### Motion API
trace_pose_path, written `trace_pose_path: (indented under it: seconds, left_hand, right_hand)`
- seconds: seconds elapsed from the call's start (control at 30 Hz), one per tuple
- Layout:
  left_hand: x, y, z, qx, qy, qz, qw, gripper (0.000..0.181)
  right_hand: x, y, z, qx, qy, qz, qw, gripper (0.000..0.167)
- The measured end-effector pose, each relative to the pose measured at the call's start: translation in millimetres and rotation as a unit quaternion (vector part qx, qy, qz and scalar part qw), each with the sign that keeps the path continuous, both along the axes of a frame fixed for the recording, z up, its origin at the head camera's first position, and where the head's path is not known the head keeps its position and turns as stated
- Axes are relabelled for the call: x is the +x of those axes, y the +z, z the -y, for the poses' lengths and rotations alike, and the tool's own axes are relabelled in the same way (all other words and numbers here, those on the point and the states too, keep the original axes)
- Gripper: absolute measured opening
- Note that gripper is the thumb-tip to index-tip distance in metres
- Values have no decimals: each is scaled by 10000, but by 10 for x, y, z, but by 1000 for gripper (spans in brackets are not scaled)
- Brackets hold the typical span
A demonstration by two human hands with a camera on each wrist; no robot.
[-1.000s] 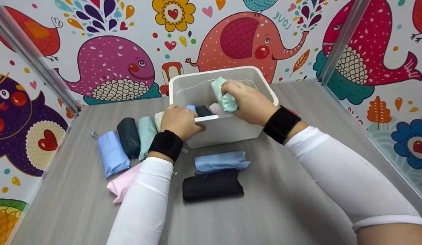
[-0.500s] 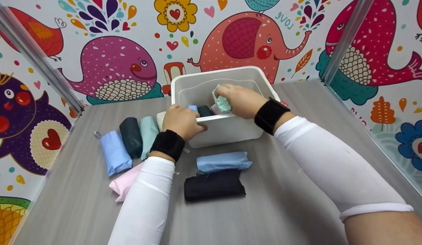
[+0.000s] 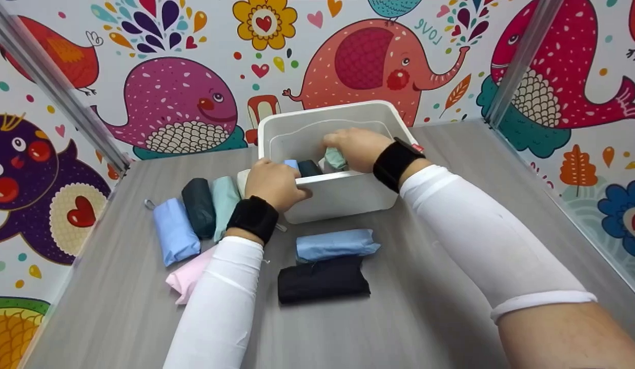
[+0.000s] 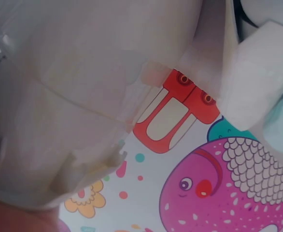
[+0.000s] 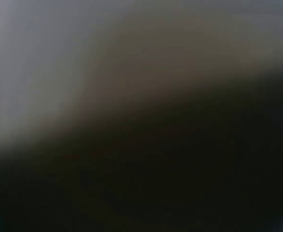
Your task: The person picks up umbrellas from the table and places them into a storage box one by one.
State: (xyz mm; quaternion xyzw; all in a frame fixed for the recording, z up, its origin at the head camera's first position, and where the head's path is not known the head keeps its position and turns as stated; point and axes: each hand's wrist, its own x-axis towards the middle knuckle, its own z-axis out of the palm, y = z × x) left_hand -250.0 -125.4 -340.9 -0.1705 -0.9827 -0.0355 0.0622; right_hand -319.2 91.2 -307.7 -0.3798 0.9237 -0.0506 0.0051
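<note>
My left hand (image 3: 276, 184) grips the near left rim of a white plastic bin (image 3: 343, 197); the bin's pale wall (image 4: 83, 96) fills much of the left wrist view. Inside the bin, my right hand (image 3: 359, 148) holds a mint-green, cloth-covered bundle (image 3: 335, 159) that looks like a folded umbrella. Its lower part is hidden by the rim and my fingers. To its left in the bin lie a dark folded umbrella (image 3: 309, 168) and a blue one (image 3: 291, 164); a pale one is mostly covered. The right wrist view is dark and blurred.
Left of the bin lie blue (image 3: 176, 230), dark green (image 3: 198, 207), sage (image 3: 225, 205) and cream (image 3: 243, 179) folded umbrellas, with a pink one (image 3: 189, 277) partly under my left sleeve. A light blue (image 3: 338, 244) and a black one (image 3: 322, 281) lie before the bin. Patterned walls enclose the table.
My right hand has moved down and slightly left into the bin with the mint-green folded umbrella, now lower behind the rim. My left hand keeps its hold on the rim.
</note>
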Motion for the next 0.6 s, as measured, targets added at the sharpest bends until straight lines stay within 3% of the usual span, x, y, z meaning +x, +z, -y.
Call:
trace_pose_path:
  seconds: [0.33,0.6]
  left_hand:
    - [2,-8,16,-5,27,16,10000,35]
    - [7,-7,-7,36,5,-20,10000,35]
  right_hand:
    - [-41,-18,-9,-119,-663,835,9942,43]
    - [-81,-57,-73,-375,-854,1538,9837,48]
